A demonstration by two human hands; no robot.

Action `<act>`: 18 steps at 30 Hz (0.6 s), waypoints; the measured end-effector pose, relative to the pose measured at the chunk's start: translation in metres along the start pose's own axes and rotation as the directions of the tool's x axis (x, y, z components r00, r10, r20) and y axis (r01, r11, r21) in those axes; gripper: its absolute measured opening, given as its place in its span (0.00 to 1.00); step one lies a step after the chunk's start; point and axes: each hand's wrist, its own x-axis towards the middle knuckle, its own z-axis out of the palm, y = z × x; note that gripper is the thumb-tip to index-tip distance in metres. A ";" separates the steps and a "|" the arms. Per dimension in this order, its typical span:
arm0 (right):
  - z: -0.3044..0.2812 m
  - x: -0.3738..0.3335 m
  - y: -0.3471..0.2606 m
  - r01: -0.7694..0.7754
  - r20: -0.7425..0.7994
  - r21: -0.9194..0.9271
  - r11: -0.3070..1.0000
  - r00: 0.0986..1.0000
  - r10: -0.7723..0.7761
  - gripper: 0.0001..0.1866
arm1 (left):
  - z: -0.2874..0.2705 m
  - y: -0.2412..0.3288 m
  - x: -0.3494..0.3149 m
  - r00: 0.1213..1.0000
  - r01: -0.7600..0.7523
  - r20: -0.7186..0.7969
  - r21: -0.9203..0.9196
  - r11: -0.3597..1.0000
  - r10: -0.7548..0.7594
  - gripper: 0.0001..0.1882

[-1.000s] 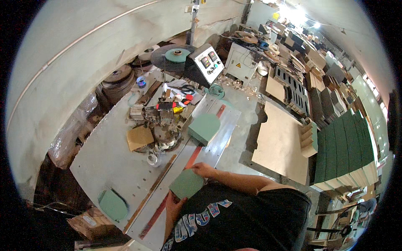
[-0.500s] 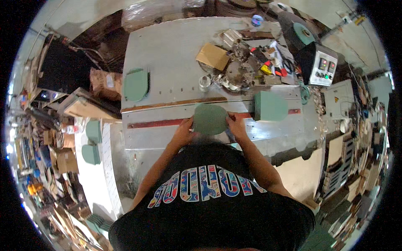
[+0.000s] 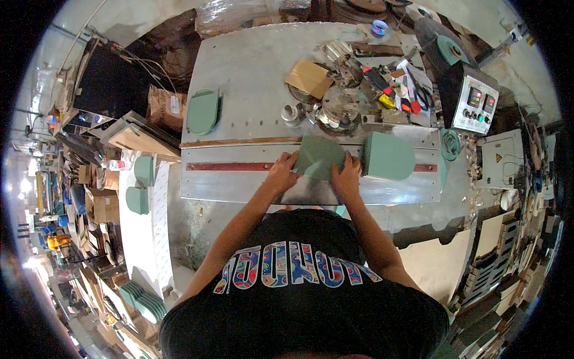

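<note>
Between my two hands is a dark green panel [image 3: 318, 157], tilted over the metal bench near its front. My left hand [image 3: 283, 173] grips its left edge with closed fingers. At its lower right, my right hand [image 3: 347, 176] holds the panel between thumb and fingers. Just to the right lies a stack of lighter green panels [image 3: 387, 157], each with straight sides and one rounded end. Another small stack of green panels [image 3: 202, 112] rests at the bench's left side. Underneath the held panel, a red strip [image 3: 227, 167] runs along the bench.
Metal machine parts [image 3: 341, 107], a cardboard piece [image 3: 308, 79] and hand tools [image 3: 382, 90] crowd the back right. A control box [image 3: 471, 106] stands beyond them. More green panels [image 3: 137, 200] lie on a white surface [image 3: 139, 239] to the left.
The held panel has turned and tilted, so a corner now points away where a rounded outline showed before. Both hands have shifted slightly right with it. The whole view has shifted slightly too.
</note>
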 end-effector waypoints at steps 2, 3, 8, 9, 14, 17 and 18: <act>-0.004 -0.006 0.002 0.069 0.033 -0.010 0.998 0.997 -0.068 0.48 | 0.001 0.003 0.003 0.999 0.031 0.025 -0.013 0.999 -0.031 0.51; -0.009 -0.009 -0.002 0.103 0.050 -0.016 0.995 0.994 -0.102 0.50 | 0.000 0.007 0.003 0.998 0.047 0.038 -0.022 0.999 -0.046 0.54; -0.027 -0.029 -0.014 0.186 0.107 -0.115 0.976 0.979 -0.174 0.58 | 0.000 0.026 0.000 0.998 0.041 0.035 0.045 0.998 -0.043 0.65; -0.027 -0.032 -0.013 0.214 0.103 -0.115 0.970 0.974 -0.202 0.59 | 0.003 0.024 0.000 0.998 0.033 0.043 0.067 0.997 -0.036 0.66; -0.015 -0.032 -0.005 0.277 0.010 -0.175 0.945 0.960 -0.280 0.57 | 0.016 0.018 0.006 1.000 0.019 -0.015 0.176 0.984 -0.016 0.67; -0.010 -0.032 -0.004 0.278 -0.042 -0.188 0.942 0.956 -0.291 0.56 | 0.014 0.021 0.010 0.999 0.031 0.015 0.202 0.979 -0.035 0.67; -0.010 -0.032 -0.005 0.271 -0.054 -0.190 0.944 0.957 -0.286 0.56 | 0.012 0.023 0.011 0.999 0.037 0.030 0.212 0.977 -0.045 0.67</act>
